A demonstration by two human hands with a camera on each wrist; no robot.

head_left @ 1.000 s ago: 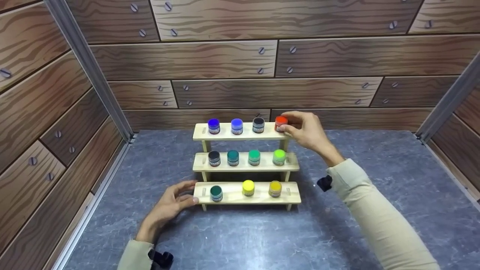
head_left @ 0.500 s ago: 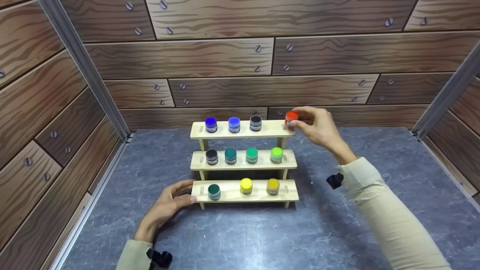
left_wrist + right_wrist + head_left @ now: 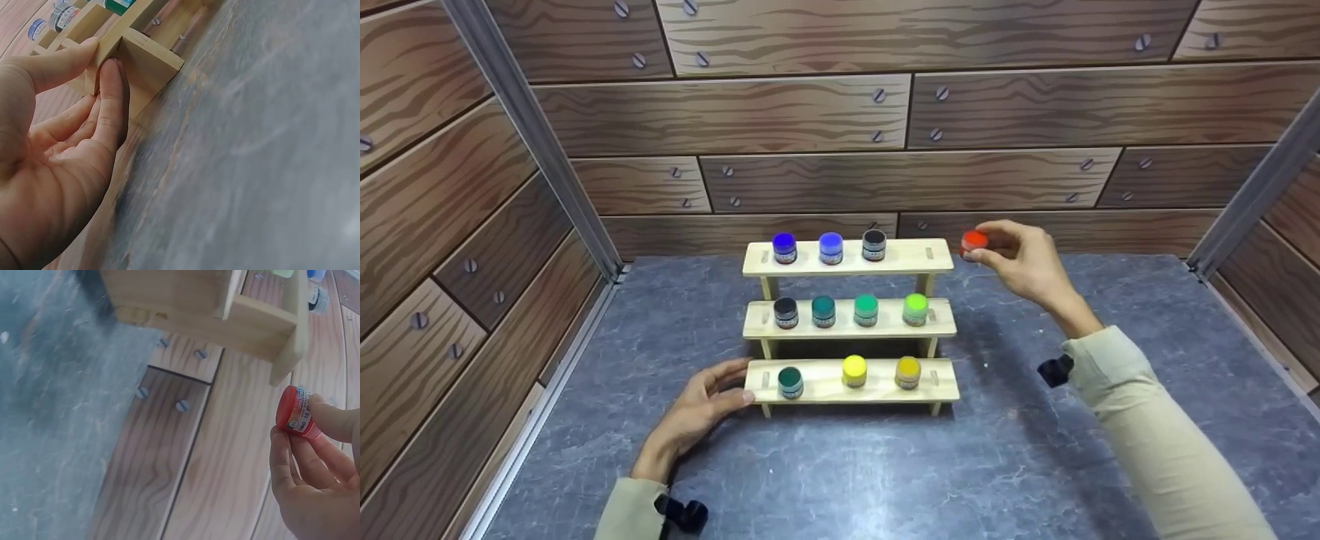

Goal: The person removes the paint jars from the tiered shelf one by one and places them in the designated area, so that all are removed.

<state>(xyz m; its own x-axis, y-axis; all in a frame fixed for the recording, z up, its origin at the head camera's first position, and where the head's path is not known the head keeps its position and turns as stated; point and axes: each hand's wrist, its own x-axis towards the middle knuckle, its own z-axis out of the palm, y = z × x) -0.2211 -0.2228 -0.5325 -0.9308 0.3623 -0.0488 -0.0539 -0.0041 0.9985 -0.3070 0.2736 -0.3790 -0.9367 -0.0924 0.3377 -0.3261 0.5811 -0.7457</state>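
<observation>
A small red paint jar (image 3: 973,241) with a printed label is pinched between thumb and fingers of my right hand (image 3: 1030,262), held in the air just right of the top shelf. The right wrist view shows the same red jar (image 3: 295,410) apart from the wooden stand. My left hand (image 3: 695,405) grips the left end of the bottom shelf of the three-tier wooden stand (image 3: 817,391). In the left wrist view, thumb and fingers of the left hand (image 3: 67,140) pinch the edge of the shelf board (image 3: 109,48).
The top shelf bears a dark blue jar (image 3: 784,248), a lighter blue jar (image 3: 831,248) and a black jar (image 3: 874,245). Several green and dark jars stand on the middle shelf (image 3: 846,331). Green, yellow (image 3: 854,371) and ochre jars occupy the bottom one. Wood-patterned walls (image 3: 810,180) surround the grey table (image 3: 847,465).
My right hand has lifted the red jar off the right end of the top shelf and carried it to the right. The left hand keeps its grip on the bottom shelf.
</observation>
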